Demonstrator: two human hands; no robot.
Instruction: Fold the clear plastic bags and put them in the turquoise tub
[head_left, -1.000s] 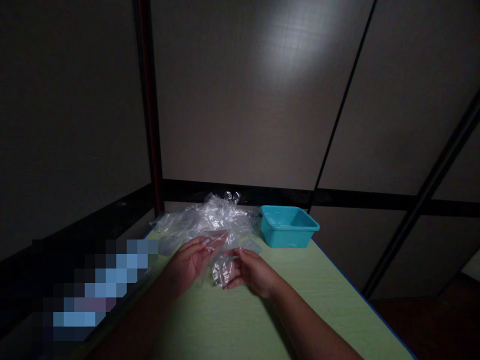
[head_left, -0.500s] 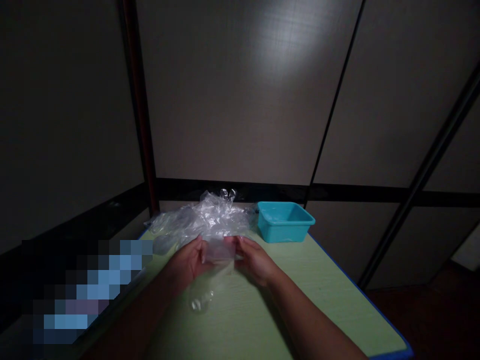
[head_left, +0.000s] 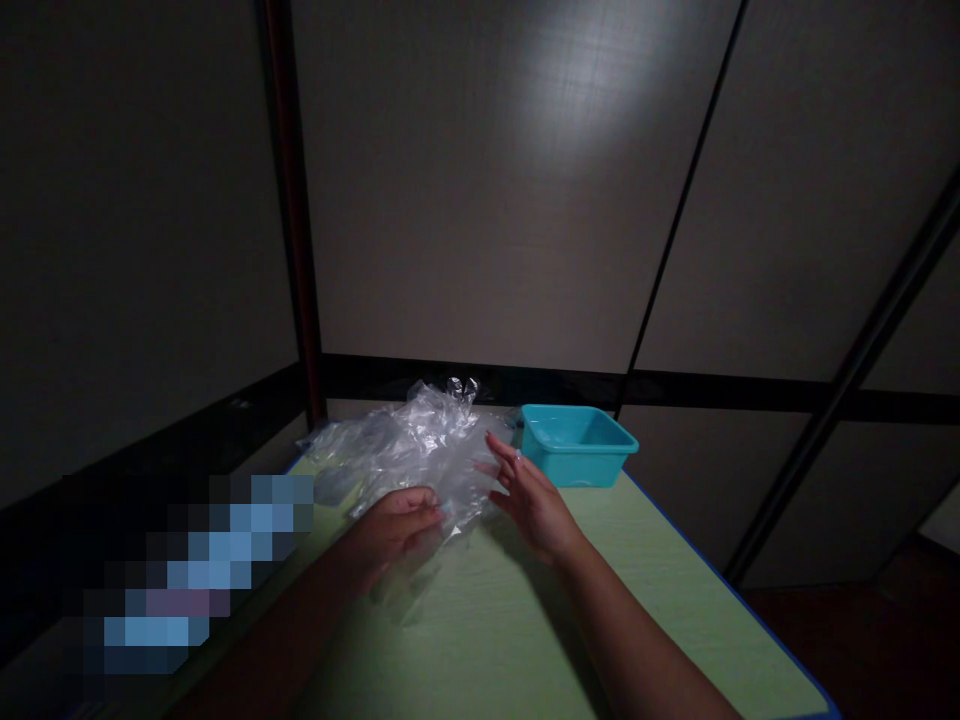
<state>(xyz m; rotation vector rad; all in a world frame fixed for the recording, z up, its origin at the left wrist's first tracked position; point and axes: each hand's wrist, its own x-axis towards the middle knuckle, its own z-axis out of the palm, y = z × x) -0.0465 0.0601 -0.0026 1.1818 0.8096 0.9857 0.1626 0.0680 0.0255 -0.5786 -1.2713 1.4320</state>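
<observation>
Left hand point(head_left: 399, 527) pinching a clear plastic bag point(head_left: 460, 498) over the table point(head_left: 645, 600), its near end blurred, right hand point(head_left: 536, 502) loosely spread, bag contact unclear, crumpled plastic pile point(head_left: 420, 420) partly hidden beyond, turquoise basin point(head_left: 581, 468) at right

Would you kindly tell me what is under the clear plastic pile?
The green tabletop shows at the near edge of the clear plastic pile; anything deeper underneath is covered.
</observation>
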